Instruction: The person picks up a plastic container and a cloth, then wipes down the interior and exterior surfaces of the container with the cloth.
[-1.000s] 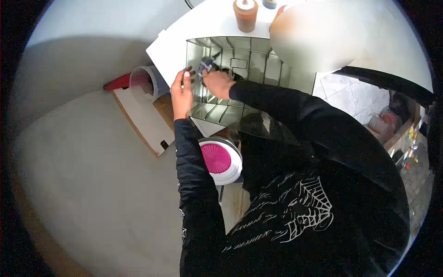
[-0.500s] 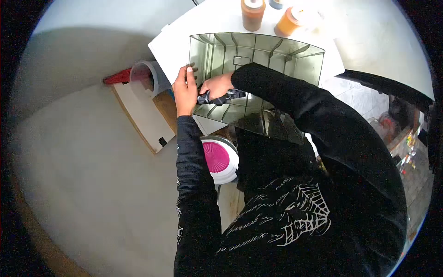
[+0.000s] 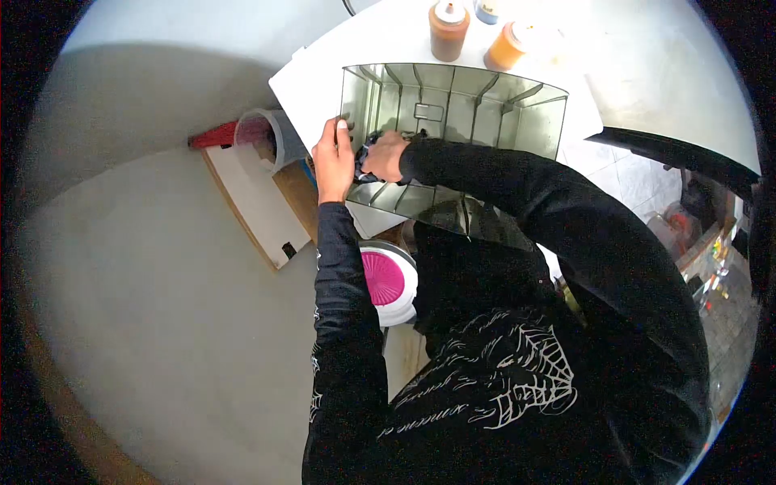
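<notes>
A see-through, greenish bin with ribbed walls [image 3: 457, 109] rests tilted on the white tabletop, its open side facing me. My left hand [image 3: 333, 166] grips the bin's left wall, thumb on the near side and fingertips partly hidden behind it. Inside the bin, near that same wall, my right hand [image 3: 386, 155] is closed on a dark patterned cloth [image 3: 364, 168]. The cloth is bunched up and partly covered by the fingers. It is pressed close to the bin's inner surface.
On the white table [image 3: 311, 93] behind the bin stand a brown-filled bottle [image 3: 449, 39], an orange-filled bottle [image 3: 505, 50] and a blue-labelled container [image 3: 487, 11]. Left are a clear bucket [image 3: 284, 137] and a white board [image 3: 259, 206]. Below sits a white and pink round object [image 3: 384, 279].
My right hand has shifted with the cloth, bunching it further inside the bin, and the right forearm has dropped lower in view. My left hand keeps its hold on the wall.
</notes>
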`<state>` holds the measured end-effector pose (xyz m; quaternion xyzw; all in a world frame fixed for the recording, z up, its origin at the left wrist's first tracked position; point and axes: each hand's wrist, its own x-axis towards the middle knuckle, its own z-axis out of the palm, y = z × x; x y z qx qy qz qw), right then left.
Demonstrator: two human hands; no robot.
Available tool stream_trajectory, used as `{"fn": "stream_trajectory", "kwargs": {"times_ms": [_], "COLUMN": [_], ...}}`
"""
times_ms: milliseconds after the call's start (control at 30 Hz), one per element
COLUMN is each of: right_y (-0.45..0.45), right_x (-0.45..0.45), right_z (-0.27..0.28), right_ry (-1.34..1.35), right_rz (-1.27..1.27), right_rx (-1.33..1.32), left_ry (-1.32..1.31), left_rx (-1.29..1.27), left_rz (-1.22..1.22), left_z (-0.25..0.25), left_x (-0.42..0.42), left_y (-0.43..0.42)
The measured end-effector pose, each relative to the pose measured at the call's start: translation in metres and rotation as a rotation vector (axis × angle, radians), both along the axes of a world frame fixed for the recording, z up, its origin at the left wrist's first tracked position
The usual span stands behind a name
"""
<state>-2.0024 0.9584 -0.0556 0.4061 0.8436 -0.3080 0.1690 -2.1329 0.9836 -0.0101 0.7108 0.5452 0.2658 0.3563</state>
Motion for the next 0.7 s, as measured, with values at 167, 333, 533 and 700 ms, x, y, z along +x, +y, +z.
{"fn": "stream_trajectory", "kwargs": {"times_ms": [167, 333, 533, 700], "right_y": [0.02, 0.074, 0.044, 0.014], "right_x": [0.009, 0.049, 0.024, 0.002], "right_z": [-0.006, -0.03, -0.034, -0.033], "right_ry": [-0.03, -0.078, -0.076, 0.149], "right_rz": [-0.096, -0.292, -0.52, -0.489], "right_rx": [0.209, 0.39, 0.471, 0.288], "left_ry": [0.067, 0.062, 0.131, 0.157], "left_rx": [0.123, 0.065, 0.024, 0.072], "left_rz": [-0.043, -0.06, -0.087, -0.092], "left_z": [0.001, 0.004, 0.006, 0.004], "left_x": [-0.001, 0.0, 0.007, 0.007], "left_y": [0.0, 0.007, 0.006, 0.008]}}
